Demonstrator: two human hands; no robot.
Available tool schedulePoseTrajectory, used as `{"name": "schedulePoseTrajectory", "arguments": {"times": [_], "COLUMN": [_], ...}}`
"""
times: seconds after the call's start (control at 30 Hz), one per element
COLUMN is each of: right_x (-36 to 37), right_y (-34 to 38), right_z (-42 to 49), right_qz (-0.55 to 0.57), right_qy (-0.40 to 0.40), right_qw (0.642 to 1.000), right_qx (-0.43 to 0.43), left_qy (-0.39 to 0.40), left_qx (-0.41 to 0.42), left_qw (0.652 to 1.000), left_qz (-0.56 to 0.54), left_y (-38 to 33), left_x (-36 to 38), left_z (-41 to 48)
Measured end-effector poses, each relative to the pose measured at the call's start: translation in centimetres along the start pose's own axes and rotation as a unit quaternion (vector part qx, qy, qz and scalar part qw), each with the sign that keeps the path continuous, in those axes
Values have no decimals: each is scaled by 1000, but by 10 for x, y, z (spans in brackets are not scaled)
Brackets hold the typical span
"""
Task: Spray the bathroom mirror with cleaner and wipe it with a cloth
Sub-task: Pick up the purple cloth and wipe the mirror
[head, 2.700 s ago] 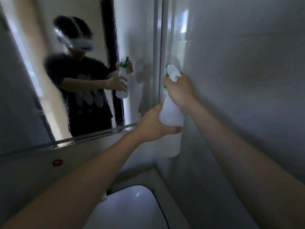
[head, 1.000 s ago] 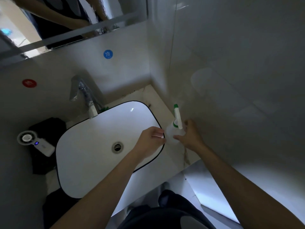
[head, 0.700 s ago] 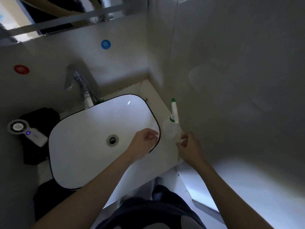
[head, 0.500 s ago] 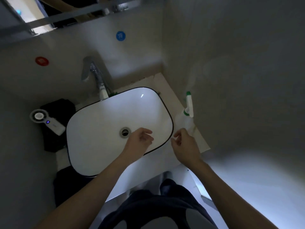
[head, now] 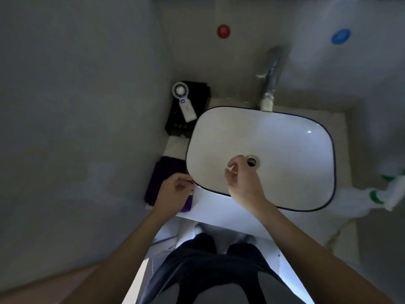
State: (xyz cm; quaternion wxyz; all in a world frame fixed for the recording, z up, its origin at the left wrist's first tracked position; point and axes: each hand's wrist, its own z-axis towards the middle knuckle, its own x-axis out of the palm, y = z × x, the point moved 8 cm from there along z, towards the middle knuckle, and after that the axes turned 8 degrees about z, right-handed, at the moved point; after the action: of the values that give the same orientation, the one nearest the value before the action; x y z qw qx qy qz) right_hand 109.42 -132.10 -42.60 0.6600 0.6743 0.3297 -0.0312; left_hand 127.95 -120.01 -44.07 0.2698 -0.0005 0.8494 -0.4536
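Note:
A folded purple cloth [head: 163, 172] lies on the counter left of the white basin [head: 306, 121]. My left hand [head: 175, 191] is down on the cloth's near end, its fingers curled onto it beside the basin rim. Over the basin near the drain, my right hand [head: 241, 181] hovers with loosely curled fingers and holds nothing. The white spray bottle [head: 359, 198] with green trim stands blurred on the counter at the right, apart from both hands. The mirror is out of view above.
A chrome faucet [head: 270, 82] rises behind the basin. A small white fan [head: 184, 99] lies on a black box [head: 197, 102] at the back left. Walls close in on both sides. My legs show below the counter edge.
The spray bottle was set on the right counter and let go. My view swung left; my left hand moved onto the purple cloth and my right hand came over the basin.

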Motion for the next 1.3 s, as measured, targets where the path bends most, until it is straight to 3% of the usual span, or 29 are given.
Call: {"name": "schedulePoseTrajectory", "arguments": {"times": [0.3,0.5,0.63,0.8,0.9,1.0,1.17,1.3], "right_x": [92,140,170,196,203,209,219,218], "right_y": [22,4,-6,-38,-66,-79,-59,-22], "right_z": [-5,-16,-18,-24,-22,-19,-11,-8], "right_qz": [-16,-30,-103,-209,-164,-92,-69,29], "right_qy": [125,179,208,218,210,194,207,182], "right_qw": [991,983,972,951,948,952,962,978], "right_qx": [-38,-28,-33,69,175,219,165,99], "left_qy": [-78,-118,-127,-115,-96,-78,-78,-85], "left_qx": [-128,-136,-134,-141,-135,-126,-122,-127], "left_qw": [988,983,982,982,985,989,989,986], "left_qz": [-34,-46,-44,-47,-40,-30,-38,-61], "left_y": [99,110,115,124,123,119,117,119], "left_x": [-38,-53,-62,-69,-68,-67,-72,-77], "left_z": [-36,-33,-31,-34,-38,-44,-48,-47]}}
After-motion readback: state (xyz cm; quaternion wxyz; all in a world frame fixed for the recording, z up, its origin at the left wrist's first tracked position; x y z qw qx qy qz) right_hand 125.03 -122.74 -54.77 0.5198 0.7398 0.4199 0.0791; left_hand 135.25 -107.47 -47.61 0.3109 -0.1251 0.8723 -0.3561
